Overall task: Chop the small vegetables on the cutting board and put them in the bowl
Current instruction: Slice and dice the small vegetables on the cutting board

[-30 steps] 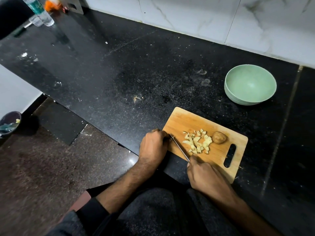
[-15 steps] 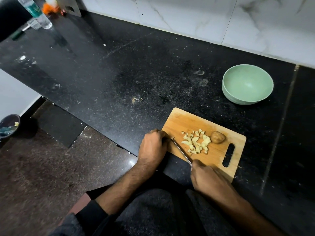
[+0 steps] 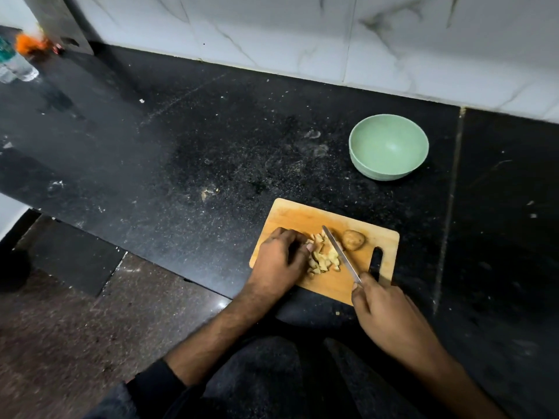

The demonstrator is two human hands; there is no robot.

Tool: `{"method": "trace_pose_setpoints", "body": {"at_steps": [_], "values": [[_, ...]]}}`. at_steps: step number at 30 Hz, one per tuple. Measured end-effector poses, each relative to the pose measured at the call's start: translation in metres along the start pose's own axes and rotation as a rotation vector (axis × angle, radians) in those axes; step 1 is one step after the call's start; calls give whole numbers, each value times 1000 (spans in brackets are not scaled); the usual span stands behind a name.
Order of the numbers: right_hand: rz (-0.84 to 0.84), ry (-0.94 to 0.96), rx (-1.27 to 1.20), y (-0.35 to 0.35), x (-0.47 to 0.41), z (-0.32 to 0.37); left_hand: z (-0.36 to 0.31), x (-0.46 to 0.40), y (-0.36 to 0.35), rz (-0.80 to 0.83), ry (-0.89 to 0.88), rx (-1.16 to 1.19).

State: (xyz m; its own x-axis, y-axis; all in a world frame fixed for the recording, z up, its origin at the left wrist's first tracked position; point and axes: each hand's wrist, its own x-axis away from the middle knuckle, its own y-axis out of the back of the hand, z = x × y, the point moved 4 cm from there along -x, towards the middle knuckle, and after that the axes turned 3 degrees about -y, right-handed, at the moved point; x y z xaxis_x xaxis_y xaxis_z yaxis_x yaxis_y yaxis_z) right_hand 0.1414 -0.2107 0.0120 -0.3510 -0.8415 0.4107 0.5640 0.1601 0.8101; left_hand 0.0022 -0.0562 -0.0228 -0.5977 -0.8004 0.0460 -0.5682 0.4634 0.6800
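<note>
A wooden cutting board lies at the counter's near edge. On it sits a pile of pale chopped vegetable pieces and one whole brown vegetable to their right. My left hand rests on the board with curled fingers against the pile's left side. My right hand grips the handle of a knife, whose blade lies along the pile's right side, between the pieces and the whole vegetable. A pale green bowl, with nothing in it, stands beyond the board to the right.
The black stone counter runs back to a white marble wall. A plastic bottle and an orange object stand at the far left corner. The floor lies below on the left.
My left hand moved from the board's left edge onto the board against the pile. The knife went from the pile's left side to its right side. The pieces now lie closer together.
</note>
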Motion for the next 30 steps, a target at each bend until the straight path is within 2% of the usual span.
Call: {"method": "trace_pose_setpoints", "body": {"at_steps": [3,8,13,16,21,25,30], "values": [[-5,-58,-17,-2,3,-7,-5,-5,-3,-9,-69,-13],[32,-131,-25,-9,10,-16,-15,-7,-21,182,-289,-267],[74,-184,-70,-13,14,-19,-22,-16,-36,198,-317,-374],[68,-206,-69,-14,17,-19,-19,-24,-30,212,-349,-350],[52,-191,-68,-21,16,-12,-7,-26,-14,244,-332,-102],[34,-190,-67,-17,12,-10,0,-31,0,170,-348,-43],[35,-222,-17,-16,10,-6,5,-29,11,123,-254,87]]}}
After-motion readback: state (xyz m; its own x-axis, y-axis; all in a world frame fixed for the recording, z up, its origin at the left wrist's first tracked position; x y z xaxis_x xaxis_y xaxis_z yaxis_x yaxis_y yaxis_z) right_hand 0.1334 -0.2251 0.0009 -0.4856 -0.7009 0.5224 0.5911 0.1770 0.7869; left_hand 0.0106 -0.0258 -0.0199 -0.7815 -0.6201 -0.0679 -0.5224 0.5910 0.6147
